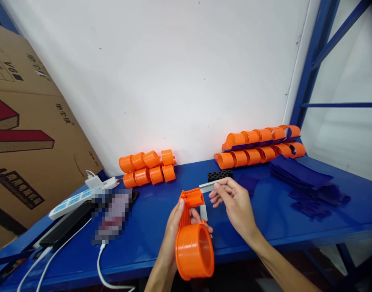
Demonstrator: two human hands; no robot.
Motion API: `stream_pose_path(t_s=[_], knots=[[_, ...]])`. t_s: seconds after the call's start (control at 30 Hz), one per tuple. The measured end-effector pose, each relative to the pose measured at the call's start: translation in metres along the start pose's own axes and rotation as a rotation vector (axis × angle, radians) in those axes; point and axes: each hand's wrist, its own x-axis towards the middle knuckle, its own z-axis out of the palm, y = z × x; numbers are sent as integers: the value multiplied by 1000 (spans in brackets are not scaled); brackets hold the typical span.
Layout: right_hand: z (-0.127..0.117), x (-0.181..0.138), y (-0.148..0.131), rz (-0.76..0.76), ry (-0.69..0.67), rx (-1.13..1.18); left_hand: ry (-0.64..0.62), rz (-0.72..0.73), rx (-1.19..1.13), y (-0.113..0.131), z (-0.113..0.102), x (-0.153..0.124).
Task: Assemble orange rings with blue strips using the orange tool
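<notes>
My left hand (172, 227) is closed around an orange plastic tape dispenser (194, 251), with its wide ring towards me and its slotted end pointing up and away. A grey strip (204, 211) shows beside the fingers of that hand; whether they hold it is unclear. Between the thumb and fingers of my right hand (233, 198) is a serrated metal blade (208, 186). The blade's left end meets or nearly meets the slotted end of the dispenser. Just behind the blade lies a black block with round holes (220, 174).
Orange ring parts stand in rows at the back left (143, 176) and back right (259, 155) of the blue table (234, 263). Dark blue sheets (301, 174) are piled right. A power strip (78, 200), cables, a pixelated object (114, 217) and a cardboard box (31, 121) occupy the left.
</notes>
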Motion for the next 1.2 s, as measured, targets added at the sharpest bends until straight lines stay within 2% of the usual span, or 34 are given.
stream_pose_path(t_s=[0.17,0.3,0.47,0.77,1.2], knots=[[0,-2,0,-67,41,-108,-27,-3,21,-1,1,-1],[0,-1,1,-47,43,-99,36,-13,-21,2,7,-8],[0,-3,-1,-56,61,-82,0,3,-13,5,13,-14],[-1,-7,-3,-98,18,-121,114,53,-71,3,20,-17],[-2,-6,-1,-157,-78,-176,81,55,-30,-2,10,-7]])
